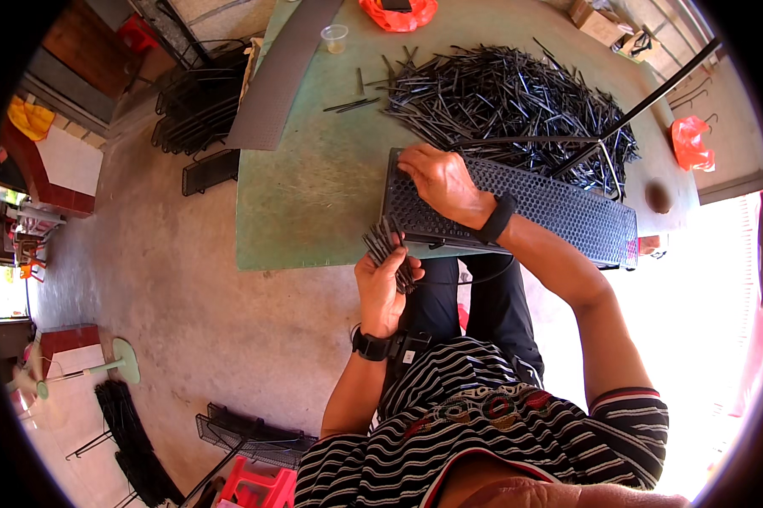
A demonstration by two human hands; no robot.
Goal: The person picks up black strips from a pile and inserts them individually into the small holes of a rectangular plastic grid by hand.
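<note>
A bundle of short, thin black strips point(380, 239) is clasped in my left hand point(383, 281), just off the table's near edge. My right hand point(445, 179) bends over the left end of a long black rack point(559, 205) with a perforated top. Its fingers are pinched together at the rack's far left corner, and what they grip is hidden. The rack lies along the near edge of the green table point(305, 199). Thin black rods point(572, 159) rise from the rack's far side. Beyond it spreads a large heap of loose black strips point(500, 93).
A long dark grey sheet point(284, 72) lies along the table's left side. A clear plastic cup point(334, 39) and a red plastic bag point(398, 15) stand at the back. On the floor are black wire racks point(199, 106), a green fan point(126, 362) and a red stool point(259, 484).
</note>
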